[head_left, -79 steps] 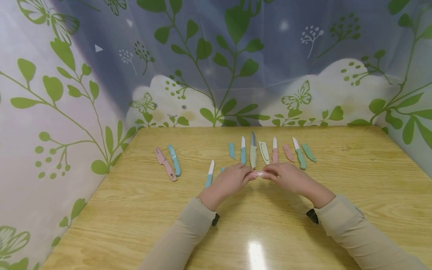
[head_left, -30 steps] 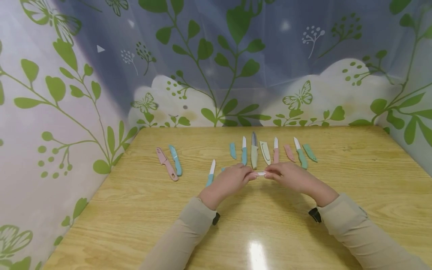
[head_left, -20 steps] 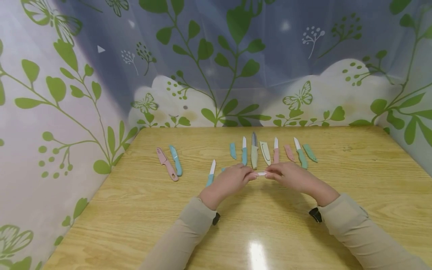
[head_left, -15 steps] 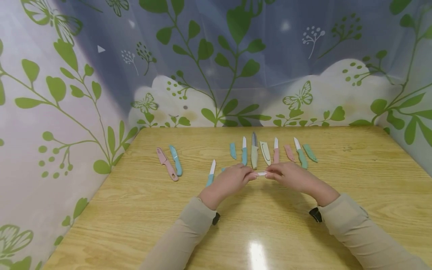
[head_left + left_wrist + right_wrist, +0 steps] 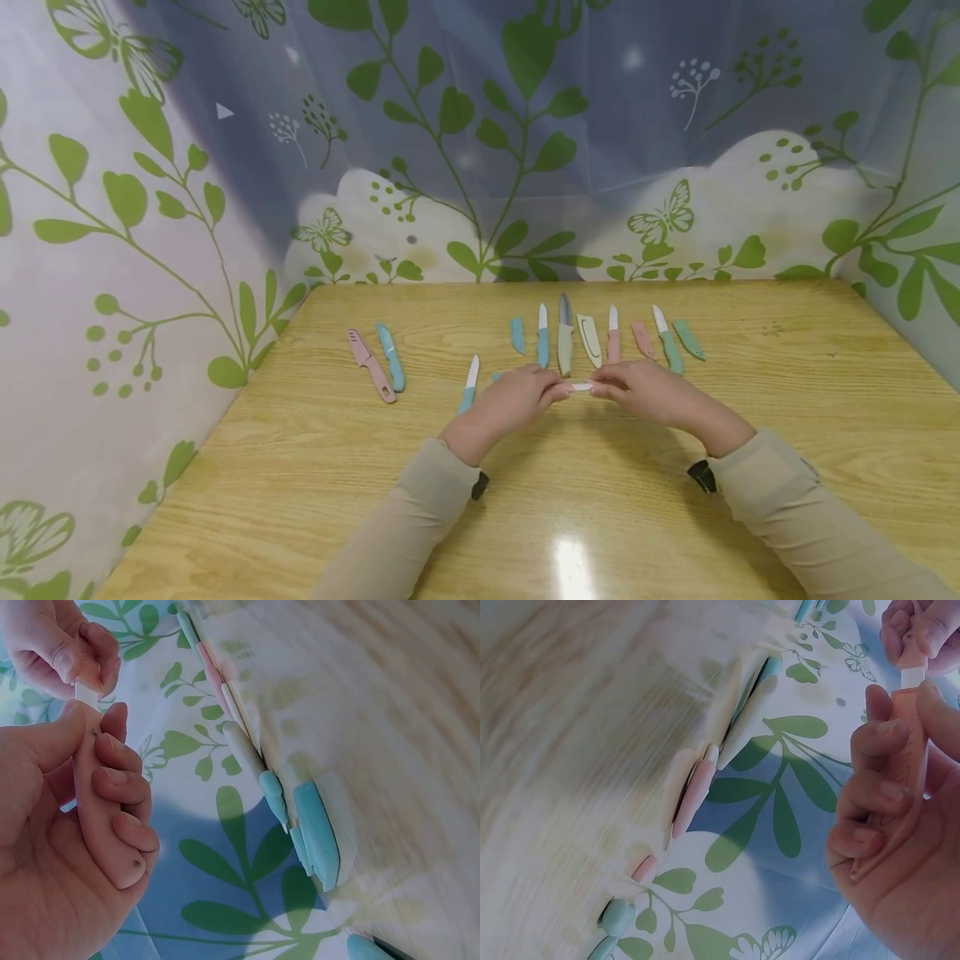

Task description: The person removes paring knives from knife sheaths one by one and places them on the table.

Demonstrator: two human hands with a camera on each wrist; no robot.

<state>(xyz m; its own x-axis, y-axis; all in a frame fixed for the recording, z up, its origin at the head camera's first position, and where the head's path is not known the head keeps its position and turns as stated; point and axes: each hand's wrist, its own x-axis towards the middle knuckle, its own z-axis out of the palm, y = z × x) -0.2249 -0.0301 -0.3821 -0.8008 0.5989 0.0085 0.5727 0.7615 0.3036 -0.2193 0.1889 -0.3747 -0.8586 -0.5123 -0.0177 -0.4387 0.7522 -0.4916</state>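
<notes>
Barely a flicker here: the right hand (image 5: 651,393) has eased a touch toward three o'clock since the earliest picture, its sleeve (image 5: 795,508) sliding with it, so a sliver more of the white blade (image 5: 581,387) shows between the two sets of fingertips.

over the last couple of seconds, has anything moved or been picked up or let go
Nothing visibly changed. The left hand holds the pink knife handle and the right hand holds the pink sheath, as they did earlier, with the same short stretch of white blade showing between them. The knives and sheaths lying on the table are where they were.
</notes>
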